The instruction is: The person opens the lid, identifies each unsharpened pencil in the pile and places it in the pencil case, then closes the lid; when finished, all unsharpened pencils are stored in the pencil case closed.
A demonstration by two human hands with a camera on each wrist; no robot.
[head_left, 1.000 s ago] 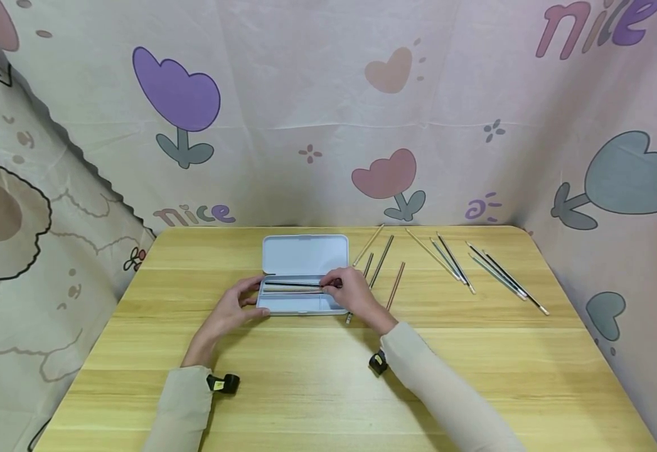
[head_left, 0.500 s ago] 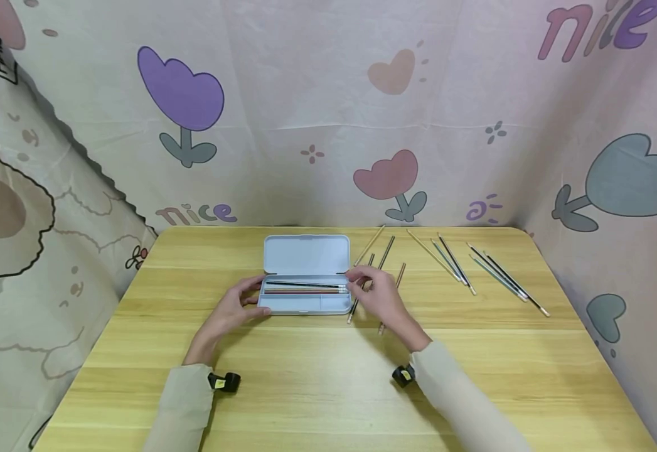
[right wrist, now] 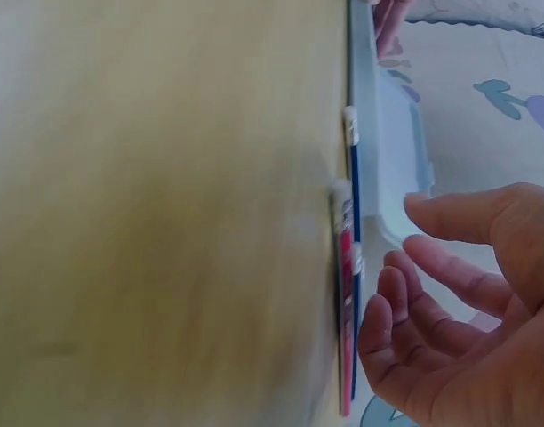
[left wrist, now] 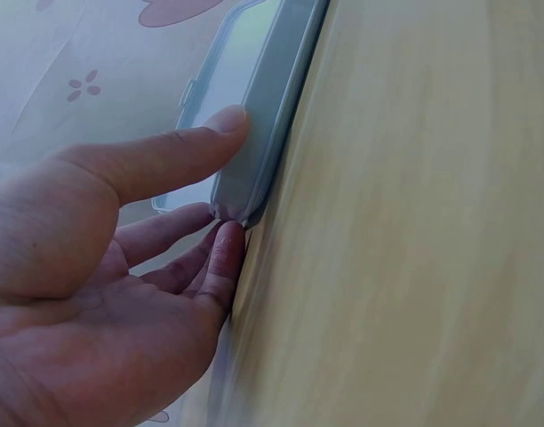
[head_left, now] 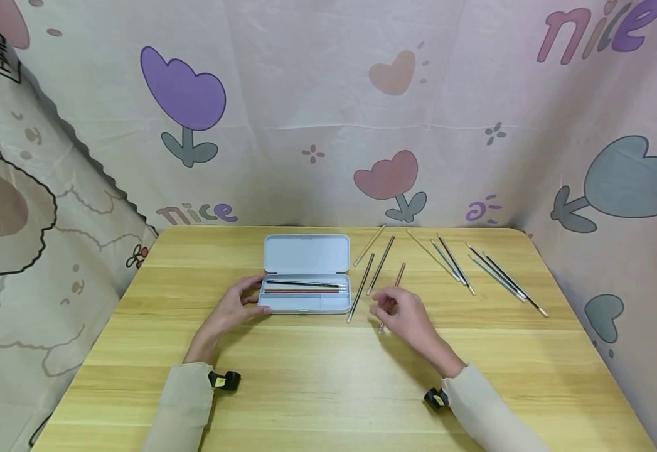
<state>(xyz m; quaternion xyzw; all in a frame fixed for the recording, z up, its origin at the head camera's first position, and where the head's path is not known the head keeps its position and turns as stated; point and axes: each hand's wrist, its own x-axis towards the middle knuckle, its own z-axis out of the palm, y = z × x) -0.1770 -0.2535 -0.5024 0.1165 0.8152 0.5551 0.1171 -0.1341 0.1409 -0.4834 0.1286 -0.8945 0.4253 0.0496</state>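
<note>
- Right hand (head_left: 401, 311) is hovering by red pencil (right wrist: 347, 302), fingers loosely apart, holding nothing visible.
- Left hand (head_left: 232, 312) is gripping pencil case (head_left: 291, 304) at its left end, on table (head_left: 328, 389).
- Looking partway: few stored pencils (head_left: 305, 291) lying inside, about ten loose pencils (head_left: 381, 265) remaining outside.
- Pencil case is showing pale blue, lid (head_left: 307, 254) folding back; loose pencils mixing yellow, teal, red, dark.

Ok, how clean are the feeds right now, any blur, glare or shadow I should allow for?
Head: the pencil case reads clearly, with pale sheen on the table and a soft shadow near the right hand. Left wrist: bluish cast, wood grain smeared. Right wrist: dim, tabletop blurred, red pencil fuzzy at its eraser end.
</note>
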